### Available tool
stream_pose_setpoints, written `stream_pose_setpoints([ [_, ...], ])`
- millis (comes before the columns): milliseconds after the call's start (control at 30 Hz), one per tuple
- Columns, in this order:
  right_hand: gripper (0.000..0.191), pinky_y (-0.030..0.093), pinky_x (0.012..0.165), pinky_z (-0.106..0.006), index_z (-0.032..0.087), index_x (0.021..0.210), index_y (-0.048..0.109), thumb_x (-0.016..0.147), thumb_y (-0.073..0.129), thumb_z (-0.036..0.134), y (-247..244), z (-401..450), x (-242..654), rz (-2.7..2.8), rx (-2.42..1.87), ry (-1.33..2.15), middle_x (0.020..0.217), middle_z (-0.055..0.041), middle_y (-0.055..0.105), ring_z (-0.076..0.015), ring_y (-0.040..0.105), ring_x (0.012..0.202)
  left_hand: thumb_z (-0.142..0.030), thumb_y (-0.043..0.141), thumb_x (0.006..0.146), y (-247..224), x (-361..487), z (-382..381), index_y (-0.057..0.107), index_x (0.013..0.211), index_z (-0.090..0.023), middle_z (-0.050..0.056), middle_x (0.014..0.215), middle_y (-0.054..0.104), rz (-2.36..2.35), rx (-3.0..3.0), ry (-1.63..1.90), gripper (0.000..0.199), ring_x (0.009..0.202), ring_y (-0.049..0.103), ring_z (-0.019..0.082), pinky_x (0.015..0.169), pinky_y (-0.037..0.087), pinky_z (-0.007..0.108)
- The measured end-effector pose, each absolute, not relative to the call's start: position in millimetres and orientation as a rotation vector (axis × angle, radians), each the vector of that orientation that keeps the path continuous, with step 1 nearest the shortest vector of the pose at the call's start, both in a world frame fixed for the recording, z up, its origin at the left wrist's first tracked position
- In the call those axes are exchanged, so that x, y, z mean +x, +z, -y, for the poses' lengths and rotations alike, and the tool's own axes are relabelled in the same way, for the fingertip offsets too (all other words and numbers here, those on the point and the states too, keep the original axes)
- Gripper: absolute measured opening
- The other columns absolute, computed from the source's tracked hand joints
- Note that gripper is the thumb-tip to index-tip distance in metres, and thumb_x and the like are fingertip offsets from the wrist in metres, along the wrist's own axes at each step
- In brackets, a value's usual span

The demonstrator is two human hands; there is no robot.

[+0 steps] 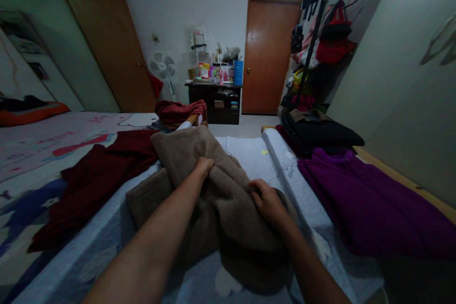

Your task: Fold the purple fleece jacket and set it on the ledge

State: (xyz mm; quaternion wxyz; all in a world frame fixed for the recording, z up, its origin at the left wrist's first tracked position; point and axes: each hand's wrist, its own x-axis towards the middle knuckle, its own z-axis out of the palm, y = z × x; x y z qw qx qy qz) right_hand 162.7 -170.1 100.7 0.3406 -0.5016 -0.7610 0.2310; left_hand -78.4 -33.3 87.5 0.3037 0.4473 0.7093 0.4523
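Note:
A brown fleece garment (231, 209) lies bunched and partly folded on the pale blue bedding in front of me. Its thick, soft cloth spreads to both sides of my arms. My left hand (204, 166) is closed on the cloth near its upper middle, fingertips tucked into a fold. Over at its right edge, my right hand (265, 197) grips the fabric with bent fingers and thumb. What kind of garment it is, I cannot make out, as much of it is crumpled.
A dark red garment (103, 175) lies to the left on a printed sheet. On the right are a folded purple garment (377, 199) and a stack of dark clothes (317, 130). Beyond stand reddish cloth (180, 111), a fan (163, 66), a black cabinet (213, 114) and a wooden door (269, 57).

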Motion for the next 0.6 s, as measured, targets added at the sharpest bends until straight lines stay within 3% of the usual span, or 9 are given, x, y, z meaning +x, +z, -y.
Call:
stream_pose_setpoints([
  [100, 0.033, 0.043, 0.093, -0.032, 0.019, 0.116, 0.057, 0.084, 0.051, 0.022, 94.8, 161.4, 174.6, 1.898, -1.44, 0.673, 0.115, -0.0082, 0.064, -0.0203, 0.059, 0.105, -0.012, 0.059, 0.059, 95.0, -86.6, 40.9, 0.058, 0.101, -0.009, 0.012, 0.084, 0.068, -1.875, 1.069, 1.234, 0.042, 0.079, 0.068, 0.027, 0.062, 0.053, 0.03],
  [200, 0.021, 0.045, 0.086, -0.031, 0.021, 0.101, 0.063, 0.084, 0.052, 0.026, 91.3, 148.3, 182.8, 1.903, -1.485, 0.735, 0.103, -0.0068, 0.068, -0.0205, 0.061, 0.096, -0.014, 0.055, 0.062, 116.6, -86.4, 53.1, 0.055, 0.105, -0.013, 0.009, 0.093, 0.067, -1.812, 1.066, 1.363, 0.043, 0.083, 0.067, 0.021, 0.066, 0.054, 0.026],
  [333, 0.017, 0.044, 0.082, -0.03, 0.021, 0.089, 0.064, 0.083, 0.049, 0.025, 99.2, 128.5, 183.6, 1.868, -1.427, 0.661, 0.094, -0.0047, 0.068, -0.0197, 0.06, 0.089, -0.018, 0.055, 0.065, 156.5, -78.6, 76.6, 0.052, 0.108, -0.017, 0.005, 0.102, 0.065, -1.734, 1.112, 1.567, 0.043, 0.091, 0.064, 0.018, 0.08, 0.053, 0.026],
  [467, 0.02, 0.043, 0.082, -0.031, 0.02, 0.092, 0.064, 0.082, 0.047, 0.024, 127.0, 104.2, 180.3, 1.798, -1.408, 0.496, 0.094, -0.0051, 0.067, -0.0197, 0.058, 0.089, -0.017, 0.058, 0.063, 194.9, -66.0, 106.4, 0.049, 0.103, -0.018, 0.001, 0.089, 0.062, -1.493, 1.182, 1.869, 0.042, 0.082, 0.062, 0.017, 0.081, 0.053, 0.03],
  [600, 0.021, 0.042, 0.086, -0.032, 0.02, 0.091, 0.064, 0.081, 0.046, 0.024, 162.6, 74.4, 184.8, 1.725, -1.33, 0.338, 0.094, -0.0057, 0.065, -0.0204, 0.057, 0.09, -0.02, 0.06, 0.066, 214.4, -53.9, 138.2, 0.044, 0.106, -0.019, 0.0, 0.089, 0.059, -1.349, 1.217, 1.975, 0.042, 0.081, 0.061, 0.016, 0.082, 0.053, 0.032],
])
